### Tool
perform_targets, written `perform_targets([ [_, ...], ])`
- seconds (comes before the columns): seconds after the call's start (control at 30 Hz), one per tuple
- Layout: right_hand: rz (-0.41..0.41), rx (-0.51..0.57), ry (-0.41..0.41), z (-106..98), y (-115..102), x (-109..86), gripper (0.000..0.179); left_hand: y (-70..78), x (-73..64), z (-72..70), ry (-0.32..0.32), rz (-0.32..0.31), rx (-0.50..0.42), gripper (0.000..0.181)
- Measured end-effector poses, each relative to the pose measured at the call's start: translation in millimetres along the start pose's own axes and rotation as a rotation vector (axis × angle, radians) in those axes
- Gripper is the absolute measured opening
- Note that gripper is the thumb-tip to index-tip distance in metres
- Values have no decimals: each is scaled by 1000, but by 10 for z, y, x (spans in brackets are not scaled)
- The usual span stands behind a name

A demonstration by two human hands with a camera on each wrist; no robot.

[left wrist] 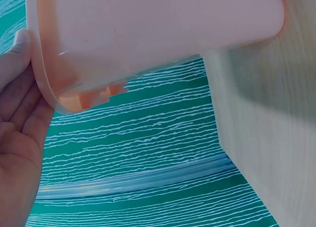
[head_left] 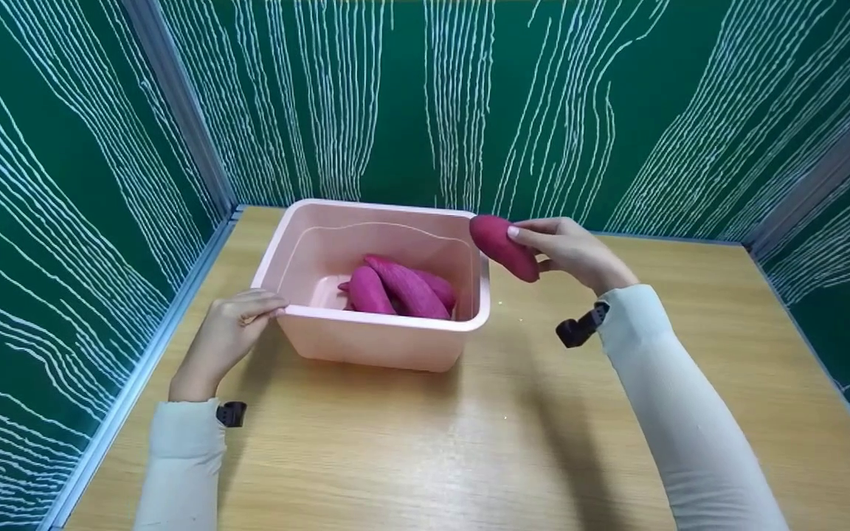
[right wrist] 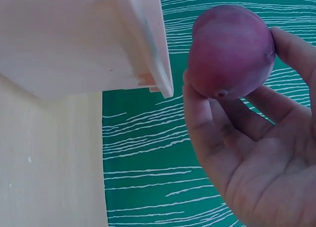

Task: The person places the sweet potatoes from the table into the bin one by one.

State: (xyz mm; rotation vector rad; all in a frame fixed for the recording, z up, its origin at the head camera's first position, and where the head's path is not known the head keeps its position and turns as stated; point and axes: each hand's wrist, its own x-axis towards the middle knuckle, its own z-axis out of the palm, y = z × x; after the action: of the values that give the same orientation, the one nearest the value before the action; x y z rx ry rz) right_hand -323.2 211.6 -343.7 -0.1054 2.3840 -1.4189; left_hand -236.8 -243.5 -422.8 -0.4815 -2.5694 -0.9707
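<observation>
A pink plastic bin [head_left: 373,343] stands on the table with several purple-red sweet potatoes [head_left: 406,287] lying inside it. My left hand [head_left: 237,328] pinches the bin's rim at its near left corner; the left wrist view shows the thumb on one side of the rim [left wrist: 42,74] and the fingers on the other. My right hand [head_left: 572,251] holds another sweet potato [head_left: 502,247] between thumb and fingers, in the air at the bin's right rim. In the right wrist view this sweet potato [right wrist: 232,54] is seen end-on, apart from the bin's wall [right wrist: 74,44].
The wooden table [head_left: 366,442] spreads around the bin. Green panels with white wavy lines [head_left: 403,96] enclose the back and sides, joined by metal posts [head_left: 181,103]. A few tiny white specks [head_left: 505,417] dot the tabletop.
</observation>
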Motion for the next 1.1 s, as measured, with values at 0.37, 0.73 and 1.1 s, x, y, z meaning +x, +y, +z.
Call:
perform_targets([
  [0.37,-34,11,-21,57,-174,96,64,-4,-3,3,1,-5,1,23],
  [0.73,-66,-22,-35,156,-295,196,56,11,6,-1,2,3,4,23],
  [1.1,-58,-1,-42,288,-395,298,57,21,9,-3,-17,-45,5,25],
])
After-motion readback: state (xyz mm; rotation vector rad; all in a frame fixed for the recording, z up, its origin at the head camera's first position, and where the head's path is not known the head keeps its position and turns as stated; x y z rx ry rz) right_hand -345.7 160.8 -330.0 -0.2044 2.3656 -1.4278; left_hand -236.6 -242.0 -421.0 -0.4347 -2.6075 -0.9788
